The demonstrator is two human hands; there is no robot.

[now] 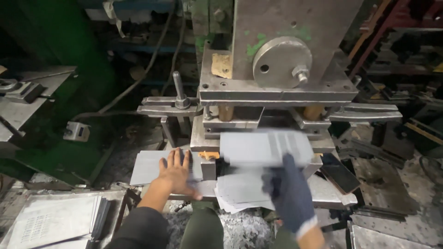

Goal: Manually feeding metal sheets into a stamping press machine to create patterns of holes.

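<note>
**Press bench: bare left hand braced on the bed, gloved right hand on a moving sheet**

- Far left, low: a stack of perforated metal sheets [53, 221] lies flat on a side tray, well apart from the press, within reach of the left arm.
- Left hand [176, 174]: bare, fingers spread and flat, palm down on the grey bed plate [147, 167]. It holds nothing; it looks like a brace, steadying the body and kept left of the die opening. Fingertips end just short of the small orange stop [208, 155] at the die's corner.
- Centre: the grey sheet [265, 147] sits at the mouth of the die, under the upper block [277, 90], long edge across. It is motion-blurred, so its exact seat against the stop cannot be told.
- Below it, a loose pile of cut sheets [240, 191] overhangs the front lip of the bed, fanned unevenly.
- Right hand [290, 196]: in a dark blue glove, raised with fingers pointing at the sheet's near edge. Blur hides whether it pinches the sheet or only pushes it; grip cannot be told.
- Right: a dark flat plate [339, 173] leans off the bed's corner.
- Room: the gap between upper block and die is slim. Open space is only toward the person; scrap and steel parts crowd both sides.
</note>
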